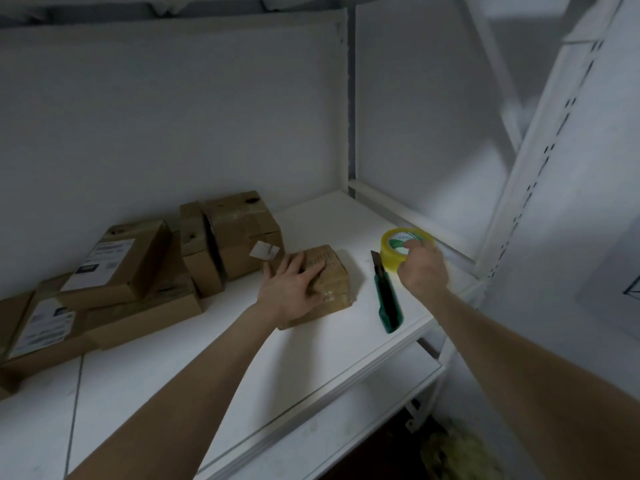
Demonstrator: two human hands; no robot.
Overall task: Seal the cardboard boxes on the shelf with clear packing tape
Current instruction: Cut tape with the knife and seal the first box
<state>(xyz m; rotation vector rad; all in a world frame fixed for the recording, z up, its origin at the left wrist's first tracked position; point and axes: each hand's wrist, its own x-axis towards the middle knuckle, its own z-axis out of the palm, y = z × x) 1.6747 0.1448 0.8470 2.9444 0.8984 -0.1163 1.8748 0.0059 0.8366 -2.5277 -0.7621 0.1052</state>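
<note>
**Cardboard box point(334, 271) pressed flat; tape roll point(391, 244) gripped**

A green utility knife point(388, 301) is seen lying by the front right edge of the shelf point(207, 362). Just left of it lies the small box, with the left hand point(292, 289) laid flat on its top, fingers straight and spread. Behind the knife, near the right edge, the tape roll is held by the right hand point(420, 268), fingers curled round its rim. More boxes point(114, 268) are stacked along the back left.
</note>
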